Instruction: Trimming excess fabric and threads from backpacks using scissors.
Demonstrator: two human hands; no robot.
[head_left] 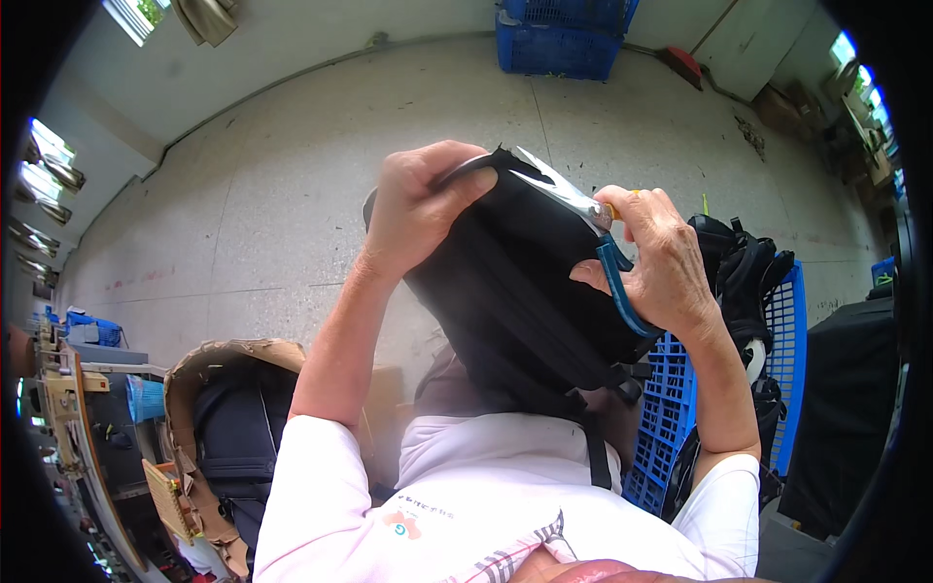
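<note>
A black fabric bag (505, 282) with straps rests against my lap and rises in front of me. My left hand (413, 199) is closed on its upper edge, pinching the fabric between thumb and fingers. In my right hand (666, 257) is a pair of scissors (614, 272) with blue handles, the thumb and fingers in the loops. Their pale blades lie at the top edge of the bag, beside a small frayed flap of black material near my left fingertips. The blades look slightly apart. Part of the bag's lower end is hidden against my body.
On the left a cardboard box (182, 389) holds a black bag. A blue plastic crate (792, 335) with several black bags stands close on my right. Stacked blue crates (556, 53) and a red broom head (683, 66) are at the far wall. A workbench runs along the left.
</note>
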